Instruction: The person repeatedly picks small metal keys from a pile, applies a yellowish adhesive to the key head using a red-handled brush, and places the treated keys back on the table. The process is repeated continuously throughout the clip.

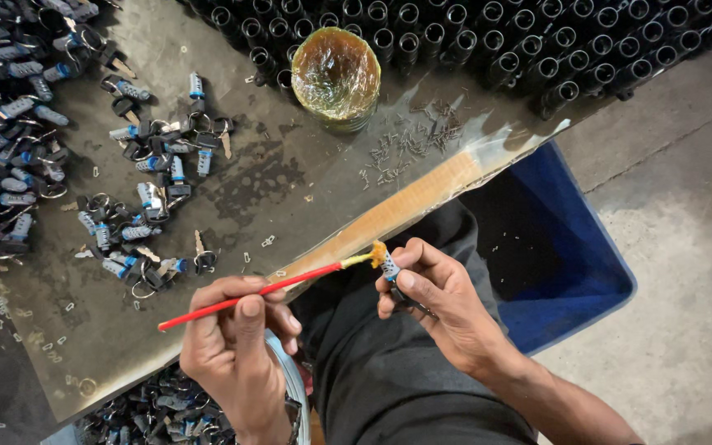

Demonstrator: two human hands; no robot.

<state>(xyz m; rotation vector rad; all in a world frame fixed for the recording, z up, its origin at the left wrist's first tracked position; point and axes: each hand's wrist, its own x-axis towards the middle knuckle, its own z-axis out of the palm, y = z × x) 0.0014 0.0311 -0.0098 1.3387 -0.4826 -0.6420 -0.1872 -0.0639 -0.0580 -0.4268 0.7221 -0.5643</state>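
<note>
Red-handled brush (249,297), light, stiff; pinched mid-handle by left hand (236,346); small rigid lock cylinder (390,267), probably grease-slick, clamped in right hand (434,301) fingertips.

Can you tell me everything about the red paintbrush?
The brush is thin, with a long red handle, a short yellowish neck and a small tuft loaded with orange-yellow paste. It lies almost level, tilted slightly up toward the tuft. The left hand pinches the handle near its middle, thumb on top. The tuft presses on the tip of a small silver and blue lock piece held in the right hand, just past the table's edge, above the person's lap.
</note>
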